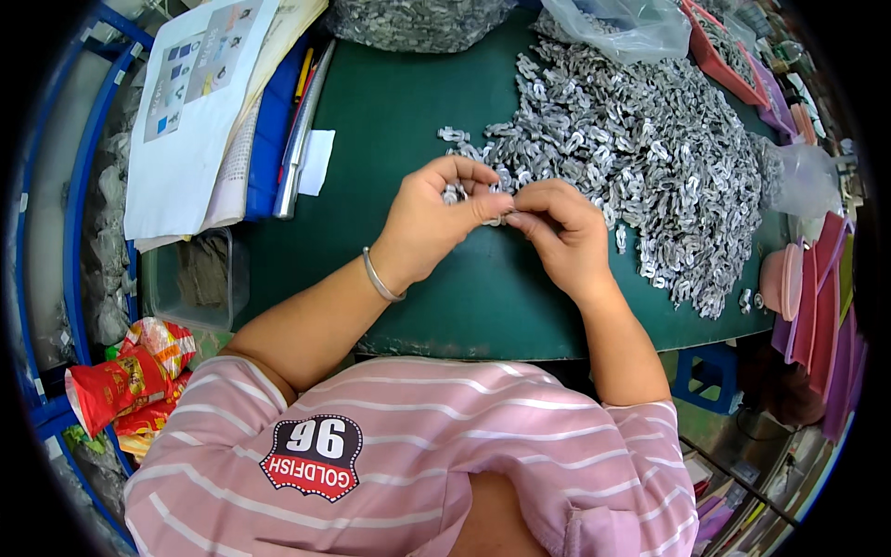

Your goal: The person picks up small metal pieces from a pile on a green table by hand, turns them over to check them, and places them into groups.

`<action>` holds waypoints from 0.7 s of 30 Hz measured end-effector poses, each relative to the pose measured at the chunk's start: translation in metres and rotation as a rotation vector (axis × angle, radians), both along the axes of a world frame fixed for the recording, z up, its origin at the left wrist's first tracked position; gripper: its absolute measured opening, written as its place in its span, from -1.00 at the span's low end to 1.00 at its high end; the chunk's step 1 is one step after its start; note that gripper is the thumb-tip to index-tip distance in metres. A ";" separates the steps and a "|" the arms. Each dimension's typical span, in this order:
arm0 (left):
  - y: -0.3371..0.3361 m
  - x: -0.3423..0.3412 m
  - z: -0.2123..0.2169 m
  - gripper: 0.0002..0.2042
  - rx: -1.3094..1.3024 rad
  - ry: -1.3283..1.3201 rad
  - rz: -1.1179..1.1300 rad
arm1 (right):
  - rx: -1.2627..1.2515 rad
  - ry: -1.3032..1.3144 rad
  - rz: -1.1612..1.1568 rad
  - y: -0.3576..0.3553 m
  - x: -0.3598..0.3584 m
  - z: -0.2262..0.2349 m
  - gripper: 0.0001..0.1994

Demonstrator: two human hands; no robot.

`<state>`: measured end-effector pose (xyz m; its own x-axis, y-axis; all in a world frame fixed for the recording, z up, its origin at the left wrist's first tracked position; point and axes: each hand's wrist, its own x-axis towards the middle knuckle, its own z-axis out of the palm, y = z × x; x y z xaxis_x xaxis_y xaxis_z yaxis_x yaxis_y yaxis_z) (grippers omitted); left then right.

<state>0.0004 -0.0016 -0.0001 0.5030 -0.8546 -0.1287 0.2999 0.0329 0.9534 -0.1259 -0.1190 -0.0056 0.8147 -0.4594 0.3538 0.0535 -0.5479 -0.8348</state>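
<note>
A small silvery metal piece [495,222], mostly hidden, is pinched in the fingertips of the left hand [432,221] and right hand [568,237], over the dark-green flat desk [455,311], beside a heap of loose grey metal pieces [650,139].

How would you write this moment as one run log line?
left hand: fingertips pinched | right hand: pinched, fingertips close to left's | between fingertips: small metal piece, mostly hidden | pile of grey metal pieces: on green table

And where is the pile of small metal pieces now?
In the head view, the pile lies on the green tabletop's right side, ahead and to the right of the right hand, beside a pink tray.
</note>
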 end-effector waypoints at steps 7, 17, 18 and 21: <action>0.002 -0.002 -0.004 -0.75 -0.118 -0.395 -0.063 | -0.108 -0.124 0.006 -0.002 -0.001 0.006 -0.85; 0.001 0.006 -0.003 -0.76 0.007 0.509 -0.225 | 0.032 -0.402 0.027 0.008 0.000 -0.006 -0.72; 0.001 0.006 0.000 -0.76 0.007 0.510 -0.224 | 0.033 -0.400 0.028 0.008 0.000 -0.007 -0.72; 0.001 0.009 0.005 -0.77 0.061 0.617 -0.150 | 0.163 -0.328 -0.040 0.010 -0.004 -0.001 -0.84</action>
<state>0.0090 -0.0007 0.0050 0.1962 -0.8920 -0.4071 0.7914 -0.1011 0.6029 -0.1300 -0.1088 -0.0065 0.6503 -0.5608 0.5125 0.3138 -0.4161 -0.8534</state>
